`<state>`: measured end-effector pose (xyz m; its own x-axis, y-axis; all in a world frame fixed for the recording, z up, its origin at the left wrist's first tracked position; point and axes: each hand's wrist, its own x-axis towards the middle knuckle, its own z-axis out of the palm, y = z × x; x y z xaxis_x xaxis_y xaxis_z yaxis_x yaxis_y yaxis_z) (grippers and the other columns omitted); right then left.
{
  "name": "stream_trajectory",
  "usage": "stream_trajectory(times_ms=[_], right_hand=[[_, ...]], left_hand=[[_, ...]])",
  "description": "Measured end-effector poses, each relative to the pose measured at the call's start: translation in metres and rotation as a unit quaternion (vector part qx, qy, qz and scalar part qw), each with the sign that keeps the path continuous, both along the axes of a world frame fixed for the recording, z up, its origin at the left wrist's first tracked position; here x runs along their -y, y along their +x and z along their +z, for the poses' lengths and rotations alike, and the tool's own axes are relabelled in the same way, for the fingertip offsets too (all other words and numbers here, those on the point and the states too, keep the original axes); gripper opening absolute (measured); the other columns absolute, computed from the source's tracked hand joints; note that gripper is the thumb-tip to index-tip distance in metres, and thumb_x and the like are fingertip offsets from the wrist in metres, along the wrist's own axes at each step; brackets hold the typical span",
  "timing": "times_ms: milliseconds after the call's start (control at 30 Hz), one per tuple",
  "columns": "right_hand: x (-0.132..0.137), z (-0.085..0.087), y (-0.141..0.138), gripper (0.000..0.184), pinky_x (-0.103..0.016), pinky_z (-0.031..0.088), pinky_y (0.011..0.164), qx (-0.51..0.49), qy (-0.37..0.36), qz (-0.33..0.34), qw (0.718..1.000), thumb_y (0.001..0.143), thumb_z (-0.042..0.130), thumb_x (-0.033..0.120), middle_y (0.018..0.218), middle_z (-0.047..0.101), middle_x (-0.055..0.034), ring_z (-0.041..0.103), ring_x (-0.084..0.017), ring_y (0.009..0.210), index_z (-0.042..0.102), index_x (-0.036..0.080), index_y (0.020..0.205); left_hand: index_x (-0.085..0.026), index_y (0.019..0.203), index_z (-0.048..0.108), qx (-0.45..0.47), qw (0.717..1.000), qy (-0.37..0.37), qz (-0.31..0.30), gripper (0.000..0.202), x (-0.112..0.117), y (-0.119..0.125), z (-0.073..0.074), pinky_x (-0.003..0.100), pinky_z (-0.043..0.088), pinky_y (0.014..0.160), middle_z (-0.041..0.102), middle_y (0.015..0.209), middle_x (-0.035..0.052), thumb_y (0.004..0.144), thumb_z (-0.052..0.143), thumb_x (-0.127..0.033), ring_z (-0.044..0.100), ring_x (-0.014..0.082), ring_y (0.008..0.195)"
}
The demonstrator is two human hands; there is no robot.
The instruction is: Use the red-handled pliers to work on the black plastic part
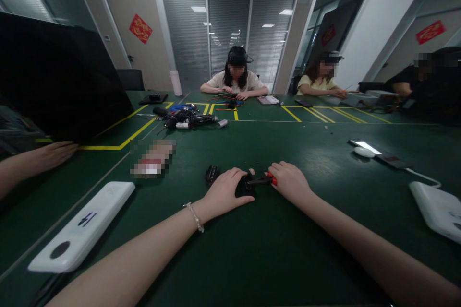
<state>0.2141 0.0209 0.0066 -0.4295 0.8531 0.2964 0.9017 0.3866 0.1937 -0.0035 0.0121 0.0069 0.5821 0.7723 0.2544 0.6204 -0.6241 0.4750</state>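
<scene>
My left hand point(226, 187) is closed around a small black part point(245, 188) on the green table, thumb along its near side; its exact kind is hard to make out. In my right hand point(288, 180) are red-handled pliers point(262, 180), held by the grips, with their dark jaws pointing left against the black part. Just left of my left hand lies another small black ribbed piece point(212, 175). A little pale scrap point(251, 171) rests behind the jaws.
A white power bank point(84, 228) lies at left, another white device point(437, 208) at right near a lit phone point(365, 147). Tangled black tools and wires point(183, 117) sit farther back. Another person's hand point(54, 153) rests at left; several people sit around the table.
</scene>
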Motion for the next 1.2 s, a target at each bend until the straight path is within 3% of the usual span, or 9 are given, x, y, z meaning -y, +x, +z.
stream_trajectory(times_ms=[533, 867, 967, 1067, 1200], right_hand=[[-0.001, -0.0029, 0.0025, 0.009, -0.03, 0.039, 0.064, -0.016, 0.024, 0.004, 1.0, 0.073, 0.049, 0.022, 0.082, 0.057, -0.0061, 0.049, -0.017, 0.073, 0.056, 0.017, 0.076], [0.0014, 0.0004, 0.0017, 0.012, -0.036, 0.031, 0.075, -0.028, 0.076, -0.001, 0.997, 0.076, 0.045, 0.022, 0.087, 0.056, -0.0068, 0.047, -0.02, 0.081, 0.054, 0.017, 0.082], [0.0021, 0.0015, 0.0013, 0.012, -0.035, 0.031, 0.072, -0.03, 0.077, -0.003, 0.997, 0.077, 0.044, 0.023, 0.087, 0.055, -0.0071, 0.047, -0.02, 0.081, 0.053, 0.017, 0.082], [-0.0002, -0.0012, 0.0024, 0.01, -0.03, 0.032, 0.066, -0.04, 0.045, 0.007, 0.998, 0.074, 0.046, 0.018, 0.088, 0.054, -0.0075, 0.047, -0.019, 0.08, 0.052, 0.016, 0.082], [-0.0058, -0.0082, 0.0059, 0.02, -0.03, 0.033, 0.069, -0.068, 0.033, 0.018, 0.997, 0.069, 0.046, 0.009, 0.093, 0.053, -0.0071, 0.046, -0.02, 0.087, 0.05, 0.017, 0.087]], left_hand=[[-0.022, 0.11, 0.045, -0.005, 1.0, -0.006, -0.003, 0.053, -0.001, -0.0008, 0.0001, 0.036, 0.042, 0.079, 0.049, 0.107, 0.0054, 0.068, 0.057, -0.051, 0.05, 0.0227, 0.095], [-0.021, 0.111, 0.044, 0.004, 1.0, 0.014, -0.006, 0.054, -0.0022, 0.0002, -0.0042, 0.037, 0.041, 0.08, 0.05, 0.107, 0.0061, 0.068, 0.058, -0.05, 0.05, 0.0231, 0.095], [-0.021, 0.111, 0.044, -0.002, 1.0, 0.002, -0.001, 0.054, -0.0011, -0.0001, -0.0019, 0.037, 0.041, 0.08, 0.05, 0.107, 0.006, 0.068, 0.058, -0.05, 0.05, 0.0233, 0.095], [-0.021, 0.111, 0.044, -0.001, 1.0, -0.003, 0.0, 0.054, -0.0008, -0.0005, -0.0008, 0.037, 0.041, 0.081, 0.05, 0.107, 0.0057, 0.068, 0.058, -0.05, 0.05, 0.023, 0.096], [-0.021, 0.111, 0.045, -0.002, 1.0, -0.006, -0.001, 0.054, -0.0009, -0.0003, -0.0008, 0.037, 0.041, 0.08, 0.049, 0.107, 0.0053, 0.067, 0.058, -0.051, 0.05, 0.0229, 0.096]])
